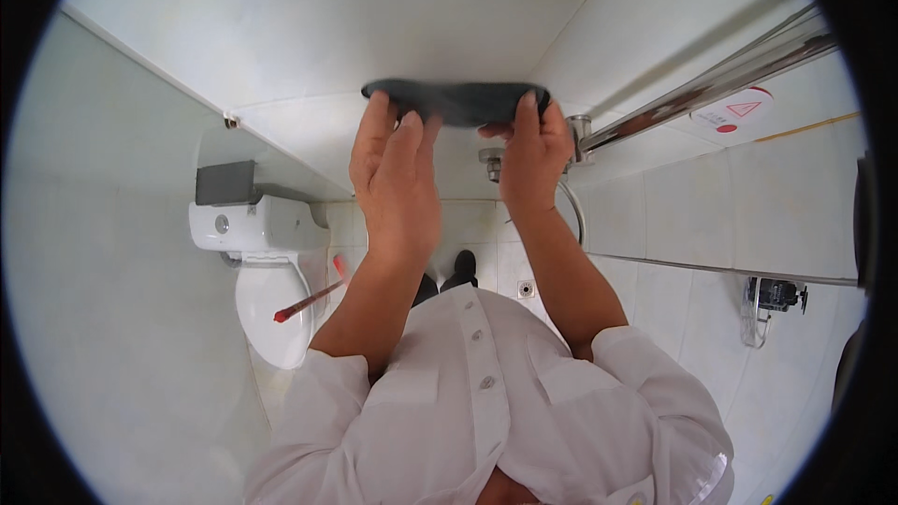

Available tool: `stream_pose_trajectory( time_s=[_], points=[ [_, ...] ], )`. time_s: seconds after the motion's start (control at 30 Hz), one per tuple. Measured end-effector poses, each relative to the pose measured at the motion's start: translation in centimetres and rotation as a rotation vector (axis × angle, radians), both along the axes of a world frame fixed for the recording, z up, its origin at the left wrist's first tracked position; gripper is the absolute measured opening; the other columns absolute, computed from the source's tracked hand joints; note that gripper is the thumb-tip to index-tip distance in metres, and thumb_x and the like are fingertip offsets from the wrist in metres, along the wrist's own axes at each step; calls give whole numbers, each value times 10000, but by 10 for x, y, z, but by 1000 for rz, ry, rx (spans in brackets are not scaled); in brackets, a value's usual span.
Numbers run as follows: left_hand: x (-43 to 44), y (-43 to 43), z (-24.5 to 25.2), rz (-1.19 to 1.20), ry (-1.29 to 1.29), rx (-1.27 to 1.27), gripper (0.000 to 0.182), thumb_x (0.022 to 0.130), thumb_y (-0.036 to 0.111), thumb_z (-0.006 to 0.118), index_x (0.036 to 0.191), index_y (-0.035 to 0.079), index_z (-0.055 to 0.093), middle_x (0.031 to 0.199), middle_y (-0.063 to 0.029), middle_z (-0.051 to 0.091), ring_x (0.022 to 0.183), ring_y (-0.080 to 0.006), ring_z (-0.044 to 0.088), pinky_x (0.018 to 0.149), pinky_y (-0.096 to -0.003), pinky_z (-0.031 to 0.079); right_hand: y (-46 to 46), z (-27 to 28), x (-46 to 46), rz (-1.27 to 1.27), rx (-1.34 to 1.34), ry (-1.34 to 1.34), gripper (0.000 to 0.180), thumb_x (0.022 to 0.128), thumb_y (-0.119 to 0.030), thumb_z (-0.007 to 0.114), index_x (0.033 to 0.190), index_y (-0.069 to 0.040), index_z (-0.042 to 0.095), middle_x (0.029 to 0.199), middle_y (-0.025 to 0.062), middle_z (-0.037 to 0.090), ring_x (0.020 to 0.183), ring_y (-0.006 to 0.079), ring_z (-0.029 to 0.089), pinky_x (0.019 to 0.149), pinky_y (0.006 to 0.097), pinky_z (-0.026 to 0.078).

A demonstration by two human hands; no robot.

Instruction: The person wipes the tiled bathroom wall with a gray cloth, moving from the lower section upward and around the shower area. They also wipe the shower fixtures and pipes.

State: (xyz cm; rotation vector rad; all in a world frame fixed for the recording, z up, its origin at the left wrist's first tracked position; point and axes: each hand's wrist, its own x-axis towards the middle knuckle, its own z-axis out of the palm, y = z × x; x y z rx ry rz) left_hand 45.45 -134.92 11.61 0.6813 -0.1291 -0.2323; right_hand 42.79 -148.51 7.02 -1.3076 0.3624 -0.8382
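Note:
A dark green strip, apparently a folded cloth (459, 104), stretches between my two hands in front of the pale tiled wall (449, 21). Its middle is blurred, and whether it touches the wall cannot be told. My left hand (398, 186) grips the left end, with fingers spread along the lower edge. At the right end, my right hand (537, 161) pinches it between thumb and fingers. Just below the cloth, beside my right hand, a chrome fitting (492, 161) shows; a curved hose (575, 210) hangs behind my right wrist.
A chrome bar (701, 88) runs along the right wall near a round warning sticker (733, 112). A glass panel (112, 224) stands left, with a white toilet (273, 301) and red-ended stick (309, 303). A wire wall rack (758, 326) is right; a floor drain (526, 289) lies below.

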Motion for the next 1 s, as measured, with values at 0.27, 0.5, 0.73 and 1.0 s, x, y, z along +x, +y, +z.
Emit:
stream_pose_trajectory(
  time_s=[0.27,0.5,0.73,1.0],
  points=[
    [5,-9,-48,49,182,215,233,965,33,503,1185,-28,547,1121,-50,555,1053,-133,506,1050,-315,388,12,-71,1,-126,-76,264,226,1041,-162,489,923,23,545,817,123,666,659,195,688,605,306,531],
    [30,-9,-183,90,474,362,146,940,7,529,1083,7,562,1081,-46,567,980,-135,539,971,-310,447,30,-157,17,0,187,585,227,1024,-143,471,1023,59,575,946,118,623,762,187,640,723,320,633],
    [8,-16,-122,38,51,298,341,947,-19,502,1287,-39,505,1274,-126,550,1233,-196,512,1114,-399,394,0,-102,-1,0,196,233,210,1033,-148,494,969,35,573,869,109,675,612,161,652,559,299,564],
    [-34,-51,-99,95,-376,682,681,971,8,486,1555,-74,145,1652,-258,66,1518,-310,213,1201,-414,307,-23,-79,-16,-128,-60,207,208,1050,-169,483,931,-5,529,783,58,627,603,135,623,544,290,549]
  ],
)
